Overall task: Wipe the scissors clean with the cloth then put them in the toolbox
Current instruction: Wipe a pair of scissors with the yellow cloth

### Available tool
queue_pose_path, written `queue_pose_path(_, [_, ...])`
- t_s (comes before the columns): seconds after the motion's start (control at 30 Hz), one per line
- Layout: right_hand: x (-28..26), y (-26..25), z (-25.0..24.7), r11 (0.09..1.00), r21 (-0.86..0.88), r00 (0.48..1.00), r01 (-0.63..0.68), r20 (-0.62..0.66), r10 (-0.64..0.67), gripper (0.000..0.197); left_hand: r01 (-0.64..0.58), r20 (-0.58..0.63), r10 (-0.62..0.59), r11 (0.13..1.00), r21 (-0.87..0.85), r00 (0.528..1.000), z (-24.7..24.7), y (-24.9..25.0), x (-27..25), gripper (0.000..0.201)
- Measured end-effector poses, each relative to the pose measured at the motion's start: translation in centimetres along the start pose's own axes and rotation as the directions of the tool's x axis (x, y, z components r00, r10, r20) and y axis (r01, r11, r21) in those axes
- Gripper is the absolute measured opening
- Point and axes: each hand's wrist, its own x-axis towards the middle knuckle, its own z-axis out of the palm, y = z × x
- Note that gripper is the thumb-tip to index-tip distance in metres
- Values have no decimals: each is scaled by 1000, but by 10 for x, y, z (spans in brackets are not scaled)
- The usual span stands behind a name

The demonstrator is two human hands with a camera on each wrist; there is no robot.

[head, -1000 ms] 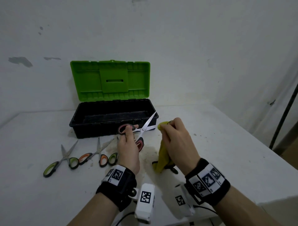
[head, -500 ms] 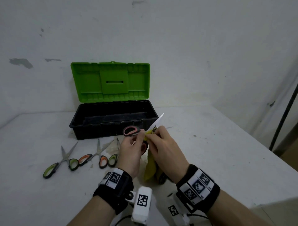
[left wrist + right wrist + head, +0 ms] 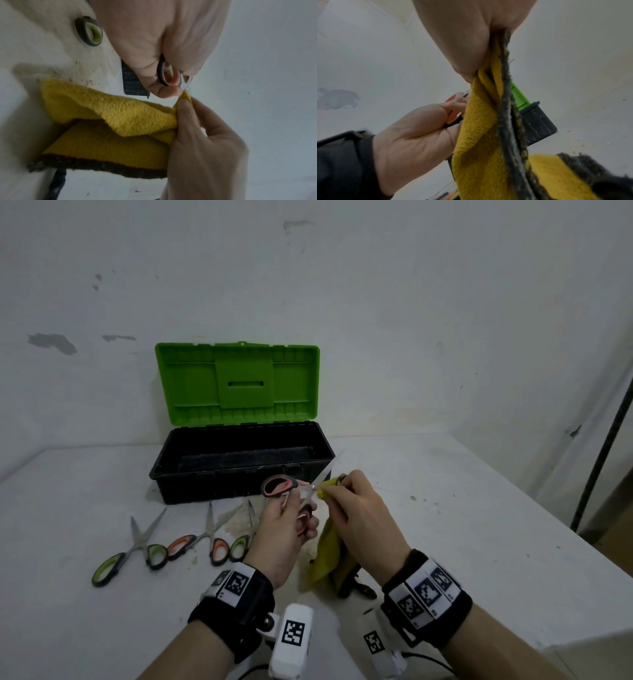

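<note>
My left hand [image 3: 291, 518] grips the red-and-black handles of a pair of scissors [image 3: 279, 485], blades pointing up and right towards the toolbox. My right hand [image 3: 356, 501] pinches the yellow cloth [image 3: 329, 556] against the blades near the pivot. The rest of the cloth hangs down to the table. In the left wrist view, the scissors' handle [image 3: 164, 75] sits inside my curled left fingers, and the cloth [image 3: 120, 115] is bunched in my right fingers. The black toolbox [image 3: 239, 463] stands open behind my hands, its green lid [image 3: 236, 385] upright.
Several more scissors lie on the white table [image 3: 479, 525] left of my hands: a green-handled pair [image 3: 130, 553], an orange-handled pair [image 3: 202, 539], and another green handle [image 3: 239, 546] partly behind my left hand. The table's right edge runs near a dark pole [image 3: 603, 450].
My right hand brought the cloth from beside the scissors onto the blades, then slid it down towards the pivot. The left hand has kept hold of the handles, shifting slightly.
</note>
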Motion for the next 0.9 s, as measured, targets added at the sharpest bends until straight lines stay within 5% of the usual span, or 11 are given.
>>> queue_pose_path(0.37, [-1,29,-28,990,29,979,-139,-148,142,12,2,-13,-1,999,46,1000,-11,2,7,24])
queue_pose_path(0.57, [-3,36,-34,955,174,959,-242,-107,262,11,-99,44,88,873,477,995,-22,1,7,8])
queue_pose_path(0.73, [-2,40,-39,857,307,906,-414,54,419,9,-59,5,68,816,575,998,-29,-2,16,16])
queue_pose_path(0.9, [1,44,-40,776,369,859,-512,248,449,19,2,54,-33,863,506,998,-28,4,15,21])
